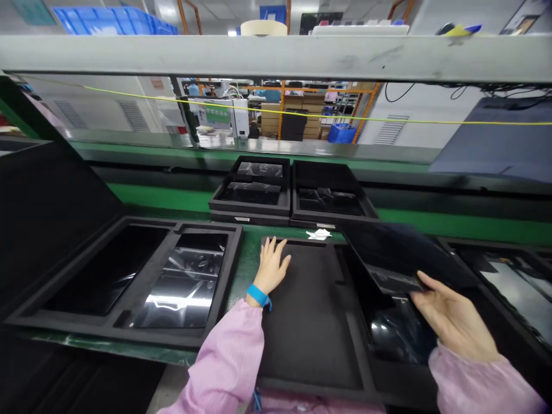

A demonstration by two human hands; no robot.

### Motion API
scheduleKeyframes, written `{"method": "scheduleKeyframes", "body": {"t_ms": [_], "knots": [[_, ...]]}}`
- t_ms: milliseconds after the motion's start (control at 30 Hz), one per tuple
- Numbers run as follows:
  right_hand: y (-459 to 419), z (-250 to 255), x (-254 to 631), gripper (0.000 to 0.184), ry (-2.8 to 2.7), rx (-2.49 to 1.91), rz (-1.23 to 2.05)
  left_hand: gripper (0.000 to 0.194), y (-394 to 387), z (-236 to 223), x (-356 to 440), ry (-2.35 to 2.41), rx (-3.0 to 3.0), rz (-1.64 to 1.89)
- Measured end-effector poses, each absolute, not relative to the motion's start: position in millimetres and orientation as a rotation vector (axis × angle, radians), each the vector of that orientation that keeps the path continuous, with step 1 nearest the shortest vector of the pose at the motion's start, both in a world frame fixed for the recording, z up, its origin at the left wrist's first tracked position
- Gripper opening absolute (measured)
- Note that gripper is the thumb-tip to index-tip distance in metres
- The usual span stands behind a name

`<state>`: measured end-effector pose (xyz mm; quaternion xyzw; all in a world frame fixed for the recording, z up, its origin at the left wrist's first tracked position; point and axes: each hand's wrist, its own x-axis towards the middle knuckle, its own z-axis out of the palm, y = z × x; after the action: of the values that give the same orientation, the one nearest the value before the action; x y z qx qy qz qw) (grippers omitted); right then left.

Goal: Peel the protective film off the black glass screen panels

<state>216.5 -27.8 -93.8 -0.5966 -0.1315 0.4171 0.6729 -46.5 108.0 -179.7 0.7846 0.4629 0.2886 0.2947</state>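
A black foam tray (310, 322) lies in front of me on the green bench. My left hand (271, 267) rests flat on its upper left corner, fingers stretched out, holding nothing. My right hand (452, 319) grips the near edge of a flat black panel (401, 256) and holds it tilted above the tray's right compartment, where a shiny dark bag (399, 330) shows. Both arms wear pink sleeves, with a blue band on the left wrist.
Another black foam tray (129, 276) with two glossy compartments sits to the left. Two stacked black trays (293, 192) stand behind on the green conveyor. A crumpled white scrap (319, 234) lies beyond the front tray. A further tray (509, 276) is at the right.
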Motion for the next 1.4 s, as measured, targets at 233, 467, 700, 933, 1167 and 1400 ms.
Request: {"method": "scheduleKeyframes", "body": {"t_ms": [233, 467, 700, 933, 1167, 1400], "knots": [[10.0, -45.0, 228.8, 0.013, -0.359, -1.332, 0.655, 0.035, 109.6, -198.4, -45.6, 1.245, 2.443, 0.642], [70.5, -66.6, 276.1, 0.030, -1.522, -1.797, -0.424, 0.033, 109.0, -203.0, -44.8, 1.271, 2.561, 0.614], [174.1, -117.0, 267.5, 0.051, -2.110, -1.917, -0.399, 0.032, 108.7, -203.8, -45.1, 1.277, 2.595, 0.598], [217.4, -136.4, 270.7, 0.052, -2.246, -2.014, -0.410, 0.032, 107.9, -206.9, -44.0, 1.291, 2.604, 0.624], [230.1, -130.7, 273.5, 0.034, -2.405, -1.936, -0.214, 0.032, 108.7, -206.3, -43.5, 1.291, 2.597, 0.628], [203.4, -121.2, 267.0, 0.028, -2.597, -1.797, -0.160, 0.031, 109.3, -205.9, -43.3, 1.286, 2.592, 0.629]]}}
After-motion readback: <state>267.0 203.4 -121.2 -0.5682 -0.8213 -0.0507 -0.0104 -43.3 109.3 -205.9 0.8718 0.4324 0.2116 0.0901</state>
